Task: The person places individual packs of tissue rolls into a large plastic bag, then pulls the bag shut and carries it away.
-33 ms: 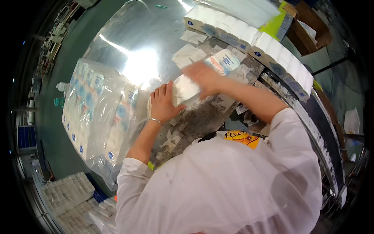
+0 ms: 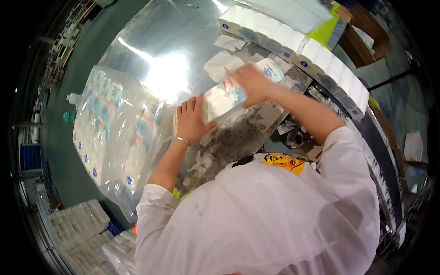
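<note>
A long white wrapped pack of paper rolls point(image 2: 219, 101) with blue and red print lies slantwise on the metal table. My left hand point(image 2: 190, 120) lies over its left end, fingers spread and thumb apart. Across the pack's right half is my right hand point(image 2: 252, 85), smeared by motion, so its fingers cannot be read. That hand hides part of the print; the pack's far right end shows beyond it. Close to my left hand stands a clear plastic bag point(image 2: 137, 107) filled with several similar packs.
Packs of white rolls point(image 2: 332, 68) line the belt point(image 2: 366, 123) at the right. Paper scraps point(image 2: 223, 64) litter the shiny metal table point(image 2: 137, 50). An open cardboard box point(image 2: 362, 43) sits at the far right. Stacked white packs point(image 2: 80, 224) stand low at the left.
My right hand has moved a little to the right along the pack, and more of the coloured print now shows between my hands. My left hand stays in place.
</note>
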The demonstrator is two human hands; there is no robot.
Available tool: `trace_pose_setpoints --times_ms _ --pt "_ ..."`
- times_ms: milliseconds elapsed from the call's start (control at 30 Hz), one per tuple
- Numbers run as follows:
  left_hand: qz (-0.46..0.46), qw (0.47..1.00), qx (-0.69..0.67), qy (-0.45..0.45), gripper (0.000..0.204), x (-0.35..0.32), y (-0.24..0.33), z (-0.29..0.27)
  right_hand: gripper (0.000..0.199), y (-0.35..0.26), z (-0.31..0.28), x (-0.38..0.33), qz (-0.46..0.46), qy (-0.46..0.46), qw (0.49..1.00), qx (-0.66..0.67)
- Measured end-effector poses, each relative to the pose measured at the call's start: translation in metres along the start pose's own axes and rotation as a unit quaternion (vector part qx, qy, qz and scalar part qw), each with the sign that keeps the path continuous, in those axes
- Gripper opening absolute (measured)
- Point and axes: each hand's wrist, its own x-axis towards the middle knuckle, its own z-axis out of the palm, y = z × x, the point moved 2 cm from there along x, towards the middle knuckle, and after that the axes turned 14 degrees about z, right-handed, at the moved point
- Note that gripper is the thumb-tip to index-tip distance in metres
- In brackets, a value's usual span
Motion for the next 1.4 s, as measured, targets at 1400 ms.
trace_pose_setpoints --times_ms 1400 --pt "-0.3 0.859 0.407 0.088 0.057 -0.273 -0.013 -0.078 0.059 -0.122 -0.078 -0.071 0.064 0.018 0.641 0.765"
